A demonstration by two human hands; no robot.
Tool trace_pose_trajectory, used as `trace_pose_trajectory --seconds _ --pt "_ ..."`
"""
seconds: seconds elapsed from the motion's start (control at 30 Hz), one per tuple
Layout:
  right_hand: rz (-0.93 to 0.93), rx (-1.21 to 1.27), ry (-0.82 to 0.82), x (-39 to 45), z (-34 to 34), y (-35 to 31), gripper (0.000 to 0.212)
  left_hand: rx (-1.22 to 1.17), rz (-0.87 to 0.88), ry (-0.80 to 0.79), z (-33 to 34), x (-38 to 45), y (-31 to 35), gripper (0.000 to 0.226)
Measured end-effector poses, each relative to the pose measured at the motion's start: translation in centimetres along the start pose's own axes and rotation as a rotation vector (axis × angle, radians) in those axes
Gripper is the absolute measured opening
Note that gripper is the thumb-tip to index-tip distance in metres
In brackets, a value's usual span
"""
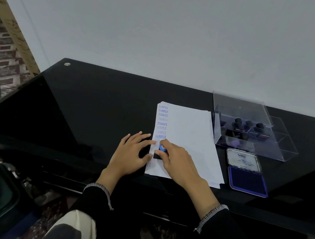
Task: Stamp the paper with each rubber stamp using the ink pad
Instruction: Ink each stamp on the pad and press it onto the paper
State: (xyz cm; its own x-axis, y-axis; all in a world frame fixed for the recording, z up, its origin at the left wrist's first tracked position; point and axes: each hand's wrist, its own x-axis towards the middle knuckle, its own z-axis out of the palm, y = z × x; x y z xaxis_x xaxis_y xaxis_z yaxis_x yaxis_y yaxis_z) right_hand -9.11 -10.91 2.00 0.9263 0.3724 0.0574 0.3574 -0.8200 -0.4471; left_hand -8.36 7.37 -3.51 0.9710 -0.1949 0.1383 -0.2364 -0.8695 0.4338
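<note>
My right hand (175, 160) pinches a black rubber stamp with a blue cap (161, 149) down on the white paper sheet (190, 135); my left hand (131, 151) lies flat, fingers spread, steadying its edge. Eight blue SAMPLE prints (162, 121) are done. The open blue ink pad (247, 178) waits beside, and stamps in the clear plastic box (249, 130) probably remain.

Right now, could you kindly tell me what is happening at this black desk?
A person is stamping a white sheet of paper on the glossy black desk. Their right hand grips a black rubber stamp with a blue cap and presses it near the sheet's left edge, below a column of blue SAMPLE prints. Their left hand lies flat, steadying that edge. The open blue ink pad sits right of the paper, and more stamps wait in the clear plastic box behind it.
</note>
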Motion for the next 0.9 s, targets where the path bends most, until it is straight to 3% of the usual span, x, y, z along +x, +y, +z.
trace_pose_trajectory --seconds 0.9 --pt "-0.017 0.120 0.080 -0.5 1.6 0.2 0.034 -0.003 0.000 0.016 0.1 -0.2 0.1 0.066"
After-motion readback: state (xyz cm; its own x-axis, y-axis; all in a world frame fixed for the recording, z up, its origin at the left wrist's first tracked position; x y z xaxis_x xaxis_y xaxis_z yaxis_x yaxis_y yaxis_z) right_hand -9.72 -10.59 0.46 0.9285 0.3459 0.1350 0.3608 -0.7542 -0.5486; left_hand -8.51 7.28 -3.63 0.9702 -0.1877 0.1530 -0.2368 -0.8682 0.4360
